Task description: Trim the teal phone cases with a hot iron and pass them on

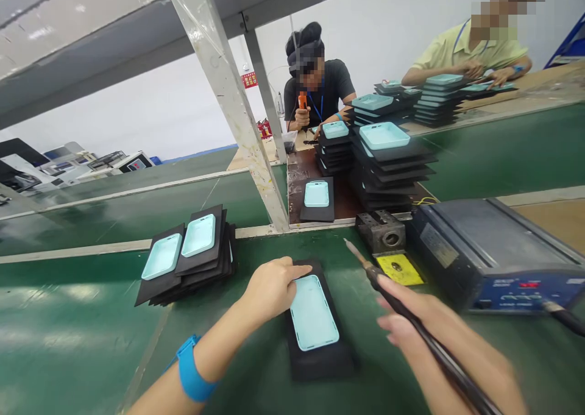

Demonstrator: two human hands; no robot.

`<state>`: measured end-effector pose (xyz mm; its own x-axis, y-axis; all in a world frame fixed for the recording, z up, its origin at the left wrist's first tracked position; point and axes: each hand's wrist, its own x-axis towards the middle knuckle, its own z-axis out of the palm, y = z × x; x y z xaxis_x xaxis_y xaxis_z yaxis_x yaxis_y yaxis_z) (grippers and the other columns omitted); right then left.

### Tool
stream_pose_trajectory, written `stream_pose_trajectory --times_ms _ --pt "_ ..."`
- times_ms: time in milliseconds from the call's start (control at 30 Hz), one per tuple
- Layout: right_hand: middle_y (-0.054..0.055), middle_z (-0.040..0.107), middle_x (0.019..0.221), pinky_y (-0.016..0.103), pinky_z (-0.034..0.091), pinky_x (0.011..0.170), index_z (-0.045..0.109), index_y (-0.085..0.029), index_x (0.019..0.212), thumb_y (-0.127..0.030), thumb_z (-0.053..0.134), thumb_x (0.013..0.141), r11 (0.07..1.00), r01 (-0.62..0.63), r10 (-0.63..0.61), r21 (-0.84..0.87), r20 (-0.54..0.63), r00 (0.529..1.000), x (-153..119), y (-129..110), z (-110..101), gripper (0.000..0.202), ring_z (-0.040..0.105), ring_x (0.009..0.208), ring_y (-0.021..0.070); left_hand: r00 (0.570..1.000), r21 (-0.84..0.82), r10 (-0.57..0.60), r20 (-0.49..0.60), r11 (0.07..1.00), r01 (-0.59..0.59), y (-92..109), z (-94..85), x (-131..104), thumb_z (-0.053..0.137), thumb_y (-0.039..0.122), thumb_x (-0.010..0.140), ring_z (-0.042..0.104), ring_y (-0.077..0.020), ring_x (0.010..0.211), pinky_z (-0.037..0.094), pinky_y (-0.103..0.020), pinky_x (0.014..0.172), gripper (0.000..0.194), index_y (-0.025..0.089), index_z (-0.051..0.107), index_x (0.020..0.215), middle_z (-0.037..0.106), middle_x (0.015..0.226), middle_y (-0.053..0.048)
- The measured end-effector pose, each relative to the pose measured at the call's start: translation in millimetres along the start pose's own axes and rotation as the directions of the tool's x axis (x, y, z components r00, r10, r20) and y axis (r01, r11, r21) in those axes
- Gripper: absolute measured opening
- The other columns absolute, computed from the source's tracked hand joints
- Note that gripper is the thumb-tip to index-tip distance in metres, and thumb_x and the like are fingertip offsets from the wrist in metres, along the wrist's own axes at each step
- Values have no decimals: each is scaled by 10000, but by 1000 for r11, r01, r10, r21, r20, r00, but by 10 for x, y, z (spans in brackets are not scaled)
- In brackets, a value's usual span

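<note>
Phone case [314, 312] on black tray [320, 360], long axis toward the wearer, is pinned by left hand [272, 287]; soldering iron [393, 296], right of it, is grasped by right hand [406, 323]

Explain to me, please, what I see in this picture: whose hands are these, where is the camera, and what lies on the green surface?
The one picture comes from a camera worn on a person's head, looking forward and down, so the two bare hands at the bottom are that person's own. The left hand, with a blue wristband, presses its fingertips on a pale blue phone case lying on a black flat tray on the green belt surface. The right hand holds a thin black pen-shaped tool with a metal tip. To the left lies a stack of black trays with two more cases; to the right stands a blue-grey box machine. Across the belt, two other people work beside similar stacks.
</note>
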<state>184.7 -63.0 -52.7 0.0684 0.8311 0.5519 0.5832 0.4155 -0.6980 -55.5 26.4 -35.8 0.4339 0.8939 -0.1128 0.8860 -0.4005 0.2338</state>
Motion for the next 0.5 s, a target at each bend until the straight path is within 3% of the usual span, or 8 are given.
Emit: stream_pose_trajectory --times_ms 67,167,300,400,500 --pt "-39 671 1138 161 572 705 550 -353 1293 -333 465 993 1000 -20 21 -8 90 996 -1 103 206 312 704 882 113 991 -134 -113 -66 986 103 -42 60 -83 533 92 789 597 -172 788 469 -291 699 551 237 614 1314 610 964 -41" --pt "-26 665 1122 193 583 679 564 -327 1197 -333 435 1003 999 -39 43 -31 168 985 -67 244 492 233 703 911 132 929 -403 -346 -130 875 270 -140 222 -260 621 288 811 585 -150 770 495 -298 702 611 232 491 1406 565 1066 -48" --pt "16 634 1093 219 568 529 537 -277 1146 -379 490 972 1000 -17 17 0 213 977 -165 317 693 207 694 719 125 850 -694 -526 34 600 399 -184 549 -443 701 445 752 548 -94 633 484 -278 627 882 177 289 1486 528 1105 -64" --pt "40 608 1118 218 559 504 526 -266 1147 -355 486 967 999 9 -16 31 224 974 -215 310 737 206 682 707 120 808 -849 -582 90 380 368 -40 697 -463 751 415 698 529 -76 608 461 -240 573 986 176 224 1496 528 1086 -57" --pt "54 596 1135 204 558 533 532 -253 1142 -294 480 971 997 40 -53 67 204 977 -242 280 742 183 674 704 106 811 -943 -582 63 231 239 168 669 -432 759 338 705 622 -153 804 503 -248 664 1026 207 147 1518 574 1109 -71"
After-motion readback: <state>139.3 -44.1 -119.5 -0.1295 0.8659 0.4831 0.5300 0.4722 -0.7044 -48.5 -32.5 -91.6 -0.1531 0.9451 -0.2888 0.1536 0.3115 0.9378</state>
